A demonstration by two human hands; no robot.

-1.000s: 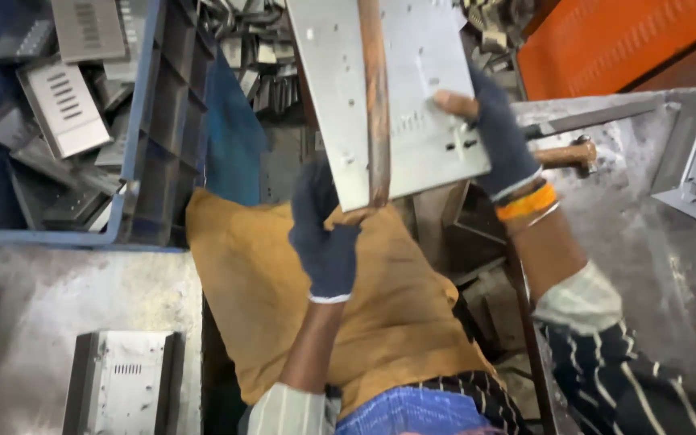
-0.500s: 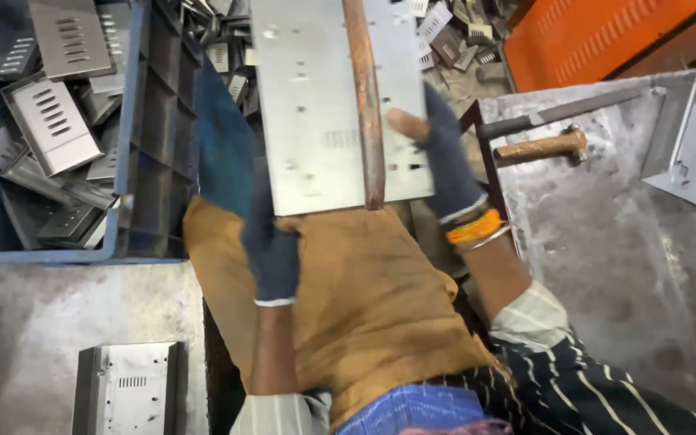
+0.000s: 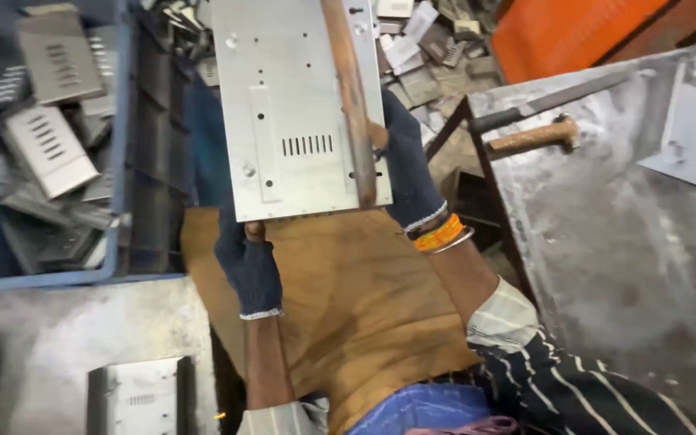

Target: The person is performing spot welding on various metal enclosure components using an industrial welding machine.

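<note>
1. The steel work table point(image 3: 630, 266) fills the right side, grey and scuffed; a wooden-handled tool point(image 3: 529, 137) lies at its top left corner and a small flat sheet piece point(image 3: 690, 137) near its far edge.
2. A blue plastic crate point(image 3: 122, 161) stands at the left, holding a loose heap of louvred metal panels point(image 3: 46, 145), tilted and overlapping.
3. A tan apron point(image 3: 364, 306) covers the person's lap beneath the work.
4. The perforated sheet-metal panel point(image 3: 292, 113) is held up over the lap, between crate and table, its long axis running away from the person; a row of vent slots sits near its lower middle.
5. A copper-coloured rod point(image 3: 352, 105) lies along that same axis on the panel's right part, touching the face.
6. Another slotted panel point(image 3: 142, 395) rests on the grey surface at bottom left.
7. The right hand point(image 3: 408, 169), in a dark glove, wraps the panel's right edge beside the rod, fingers curled round it; this hand is the one nearer the rod.
8. The left hand point(image 3: 250, 262), gloved alike, is clenched just under the panel's lower left corner, gripping a small brown stub; what the stub belongs to cannot be made out.
</note>
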